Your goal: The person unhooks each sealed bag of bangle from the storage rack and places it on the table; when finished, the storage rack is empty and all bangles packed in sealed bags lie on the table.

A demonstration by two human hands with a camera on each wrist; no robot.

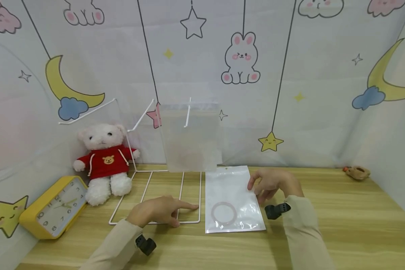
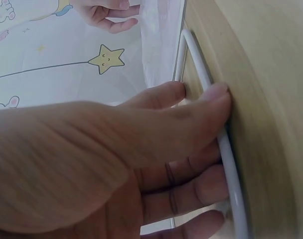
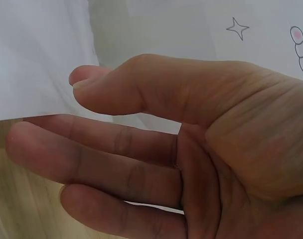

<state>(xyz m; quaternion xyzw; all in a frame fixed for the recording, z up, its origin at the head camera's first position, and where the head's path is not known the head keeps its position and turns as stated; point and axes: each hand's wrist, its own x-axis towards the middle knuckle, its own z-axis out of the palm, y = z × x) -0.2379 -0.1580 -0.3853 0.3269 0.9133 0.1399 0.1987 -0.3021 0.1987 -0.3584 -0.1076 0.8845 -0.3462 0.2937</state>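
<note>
My left hand [image 1: 160,211] lies over the base of a white wire rack [image 1: 200,195], index finger stretched toward its right side. In the left wrist view the thumb rests on the front wire [image 2: 235,184], and the other fingers extend loosely beside it. My right hand [image 1: 273,183] pinches the right edge of a flat white plastic pouch [image 1: 227,183] between thumb and index finger. The right wrist view shows the pouch's edge [image 3: 42,59] at those fingertips, with the other fingers relaxed below. A pale pink ring [image 1: 224,213] shows through the pouch's lower left. A translucent bag [image 1: 192,138] hangs from a rack hook.
Left of the rack sit a white teddy bear [image 1: 106,161] in a red sweater and a yellow alarm clock [image 1: 55,206]. A small brown object [image 1: 357,173] lies at the back right of the wooden table [image 1: 341,217]. Behind stands a printed cloth backdrop [image 1: 317,131].
</note>
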